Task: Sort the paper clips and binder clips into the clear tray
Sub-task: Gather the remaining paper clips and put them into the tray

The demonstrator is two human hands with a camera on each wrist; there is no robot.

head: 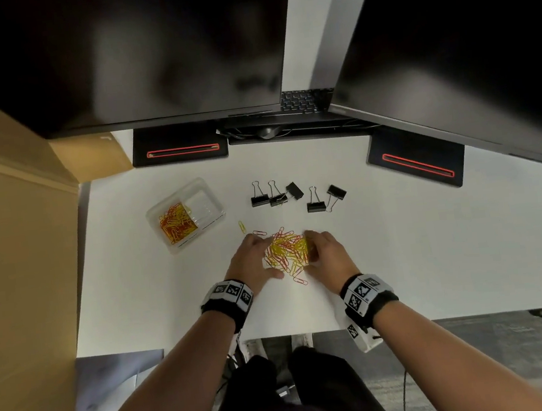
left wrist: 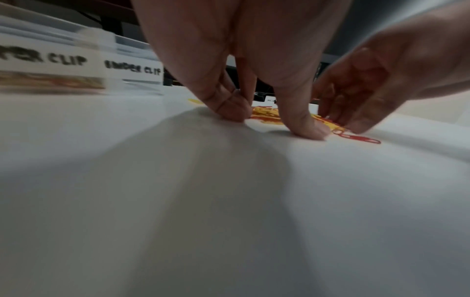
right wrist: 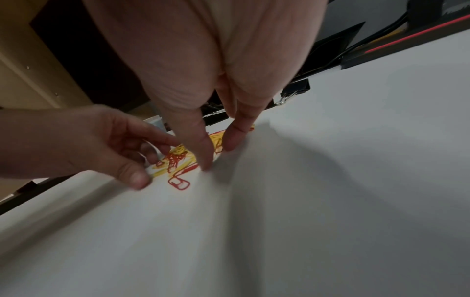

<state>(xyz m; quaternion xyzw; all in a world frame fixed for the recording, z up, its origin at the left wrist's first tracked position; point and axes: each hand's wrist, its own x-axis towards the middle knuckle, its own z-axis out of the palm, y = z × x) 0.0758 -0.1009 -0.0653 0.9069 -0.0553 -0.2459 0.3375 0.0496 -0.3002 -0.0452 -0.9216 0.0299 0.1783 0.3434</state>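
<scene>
The loose pile of paper clips, red and yellow, lies on the white tabletop near the front edge, between the two hands. The left hand cups it from one side, the right hand from the other. In the wrist views, both sets of fingers are straight or gently bent, slightly apart, tips down on the tabletop at the pile's edges; neither hand has yet closed round any clips. A few strays lie just beyond the left hand, and one red clip trails on the near side.

The tray sits to the left, well apart from the pile. Its left compartment already holds a heap of clips; the right one, labelled for binder clips, looks empty. Five binder clips lie farther back, between tray and monitors.

The likely step is scooping the pile together. The risks, as I judge them: the clips are thin and flat against a smooth surface, so fingers may slide over them and scatter them wider; tangled clips may dangle and drop on the way across; and a hurried release could spill some into the binder-clip side.
</scene>
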